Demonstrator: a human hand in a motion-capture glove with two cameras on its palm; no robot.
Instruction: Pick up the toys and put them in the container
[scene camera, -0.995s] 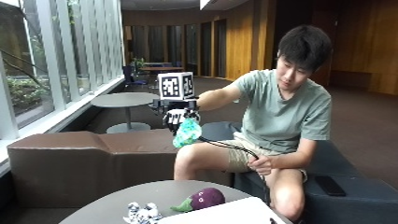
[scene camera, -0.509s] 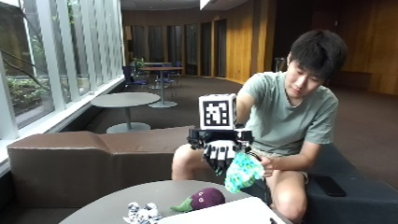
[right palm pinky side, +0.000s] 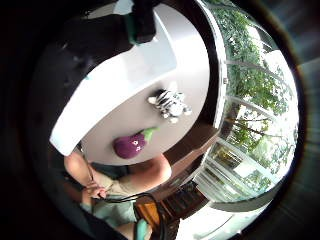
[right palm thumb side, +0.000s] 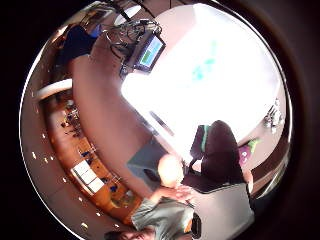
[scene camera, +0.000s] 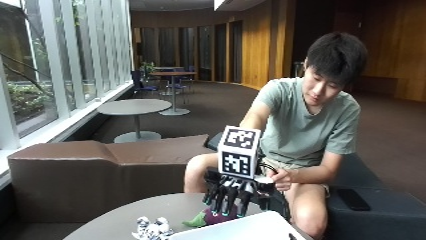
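A second ago my right hand (scene camera: 233, 195) was up in the air with a teal toy in its grip. It has since come down, and it now hangs over the near edge of the white container (scene camera: 256, 226). My fingers (scene camera: 229, 196) point straight down and hold nothing, so the grip is open. In the thumb-side palm view, a teal patch (right palm thumb side: 204, 67) lies inside the bright tub. I take that to be the toy, let go and resting in the container, though the glare hides its shape. If so, one toy is done and two are left.

Both of the others sit on the round desk (scene camera: 116, 222), outside the container. In the outside view the purple eggplant toy (scene camera: 214, 216) is at about 7 o'clock from my hand, just beside the container's wall and partly hidden behind my fingertips. The striped zebra toy (scene camera: 152, 227) is further out at 8 o'clock, apart from the eggplant and near the desk's edge.

Nothing stands between my hand and the eggplant, so it looks like the easier one to take next. The container's wall is close beside it and could crowd my fingers on that side.
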